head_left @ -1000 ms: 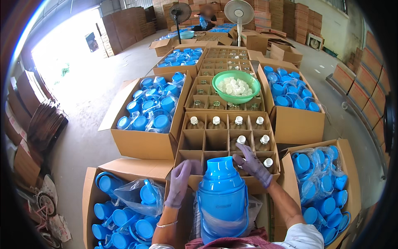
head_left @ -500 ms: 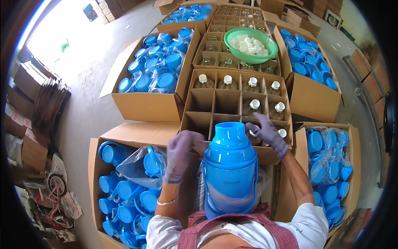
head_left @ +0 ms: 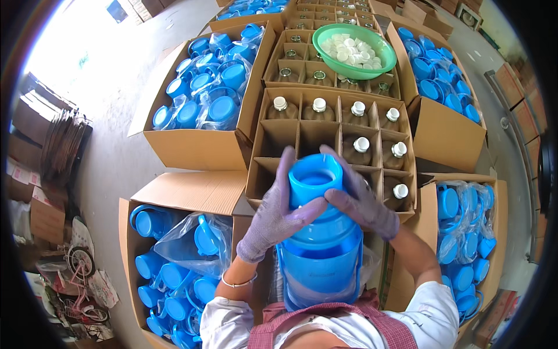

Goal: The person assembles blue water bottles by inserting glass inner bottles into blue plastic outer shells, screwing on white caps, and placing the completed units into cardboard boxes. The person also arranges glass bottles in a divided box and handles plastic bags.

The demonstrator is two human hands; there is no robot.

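A blue plastic thermos casing (head_left: 319,276) stands upright against my apron, its carrying handle hanging down along the side. Its blue collar (head_left: 317,189), with a wide round opening, is clasped between both hands. My left hand (head_left: 280,212), in a purple-grey glove, wraps the collar's left side with the thumb across the front. From the right, my right hand (head_left: 363,200), gloved alike, holds it with its thumb meeting the left one. The collar looks raised from the body's rim. Just beyond is a divided carton (head_left: 331,94) of bottle-shaped liners with white caps (head_left: 361,144).
A green bowl (head_left: 390,58) of white caps rests on another divided carton behind. Open cartons of blue thermos parts stand at far left (head_left: 192,145), near left (head_left: 131,279), far right (head_left: 444,136) and near right (head_left: 494,232). Flattened cardboard (head_left: 64,139) leans at the left.
Both hands have come in from beside the casing and closed around its collar. The collar has risen and tipped, showing more of its opening. The view has shifted slightly.
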